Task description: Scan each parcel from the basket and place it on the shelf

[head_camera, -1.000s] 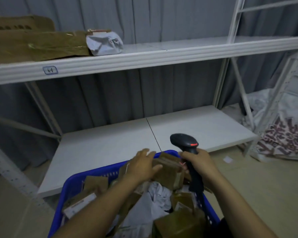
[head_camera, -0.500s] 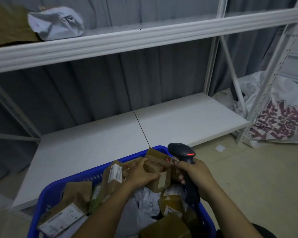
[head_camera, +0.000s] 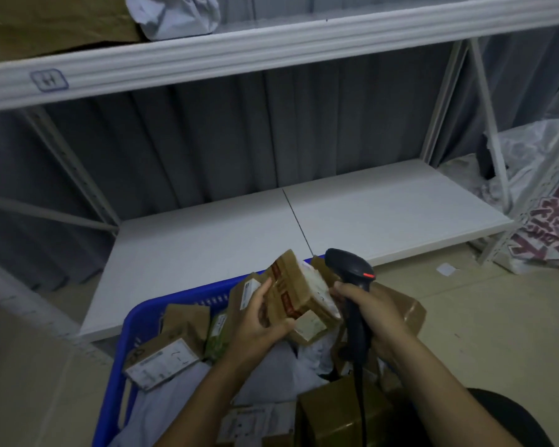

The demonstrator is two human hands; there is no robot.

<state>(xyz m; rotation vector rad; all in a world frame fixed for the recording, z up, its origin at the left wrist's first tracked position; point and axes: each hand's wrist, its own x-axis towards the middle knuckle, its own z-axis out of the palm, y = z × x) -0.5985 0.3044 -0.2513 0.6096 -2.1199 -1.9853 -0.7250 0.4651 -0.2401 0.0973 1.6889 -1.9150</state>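
At the bottom of the frame, the blue basket point(head_camera: 136, 321) is piled with boxes and bags. Above it, your left grip point(head_camera: 259, 321) curls round a brown parcel point(head_camera: 299, 290) and holds it tilted. Your right grip point(head_camera: 373, 314) wraps tight round the handle of the black scanner point(head_camera: 349, 269), just right of the parcel. The basket's far rim sits near the front edge of the lower shelf point(head_camera: 207, 253), a wide white board with tall open room above. At the upper left, the top shelf point(head_camera: 271, 46) carries a grey bag point(head_camera: 175, 14).
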